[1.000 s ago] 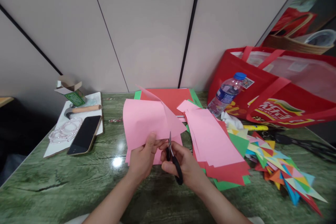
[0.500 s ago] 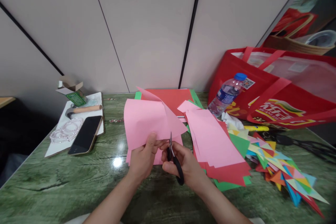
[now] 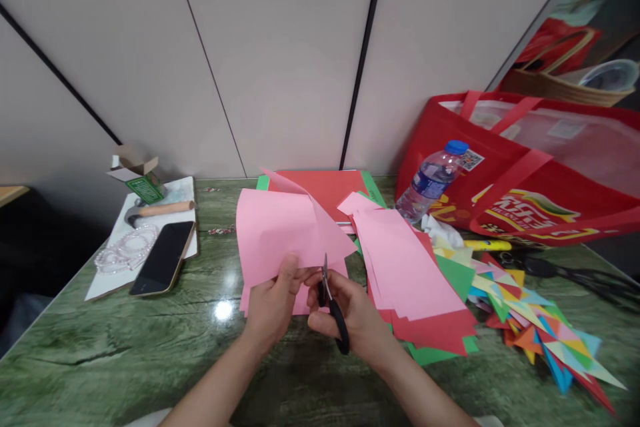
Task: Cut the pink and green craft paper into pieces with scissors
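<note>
A curved sheet of pink paper (image 3: 277, 230) is pinched in my left hand (image 3: 274, 307), thumb on top, at its lower edge. My right hand (image 3: 353, 317) grips black-handled scissors (image 3: 339, 323), their blades upright at the lower right edge of that sheet. Whether the blades are fully closed on the paper I cannot tell. More pink paper lies under my hands. To the right, a stack of pink strips (image 3: 405, 260) rests over red paper (image 3: 433, 333) and green paper.
A red bag (image 3: 500, 167) and a water bottle (image 3: 433, 180) stand at the back right. Folded coloured paper pieces (image 3: 550, 327) lie at the right. On the left are a phone (image 3: 164, 259), beads (image 3: 127, 250), a wooden-handled tool (image 3: 163, 209) and a small green box (image 3: 143, 183).
Almost nothing differs. The right thumb and scissors have shifted very slightly; the pink sheet and my left hand stay in place.
</note>
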Motion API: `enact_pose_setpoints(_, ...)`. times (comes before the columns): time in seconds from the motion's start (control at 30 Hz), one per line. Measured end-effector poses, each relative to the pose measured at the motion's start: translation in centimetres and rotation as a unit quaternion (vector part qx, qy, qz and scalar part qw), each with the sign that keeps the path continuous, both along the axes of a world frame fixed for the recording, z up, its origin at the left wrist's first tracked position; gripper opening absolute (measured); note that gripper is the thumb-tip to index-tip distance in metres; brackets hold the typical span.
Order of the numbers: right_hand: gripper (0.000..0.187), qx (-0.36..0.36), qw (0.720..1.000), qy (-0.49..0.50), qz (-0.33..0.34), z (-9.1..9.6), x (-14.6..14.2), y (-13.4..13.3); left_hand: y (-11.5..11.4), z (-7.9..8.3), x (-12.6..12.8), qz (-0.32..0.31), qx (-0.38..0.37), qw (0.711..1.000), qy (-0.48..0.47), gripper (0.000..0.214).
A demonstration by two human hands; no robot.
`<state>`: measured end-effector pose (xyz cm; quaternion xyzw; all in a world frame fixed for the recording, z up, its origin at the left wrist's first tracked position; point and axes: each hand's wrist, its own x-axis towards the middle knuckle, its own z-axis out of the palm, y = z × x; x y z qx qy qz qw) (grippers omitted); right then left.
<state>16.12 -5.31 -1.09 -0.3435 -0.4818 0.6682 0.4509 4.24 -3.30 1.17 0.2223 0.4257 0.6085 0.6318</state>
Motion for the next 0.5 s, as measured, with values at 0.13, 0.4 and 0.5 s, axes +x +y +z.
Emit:
enact_pose_setpoints(0.13,0.042,-0.003,1.0,0.005,0.004,-0.13,0.05,0.04,-0.06,0.0,0.05,0.003,-0.003,1.0,0.002,0.029)
enact_pose_setpoints(0.4,0.043,0.007,1.0,-0.004,0.005,-0.07,0.08,0.02,-0.02,-0.18,-0.06,-0.006,-0.003,1.0,0.016,0.03)
enact_pose_setpoints(0.5,0.043,0.009,1.0,-0.003,0.005,0.02,0.08,0.01,-0.05,-0.22,-0.08,-0.007,-0.009,1.0,0.016,0.031)
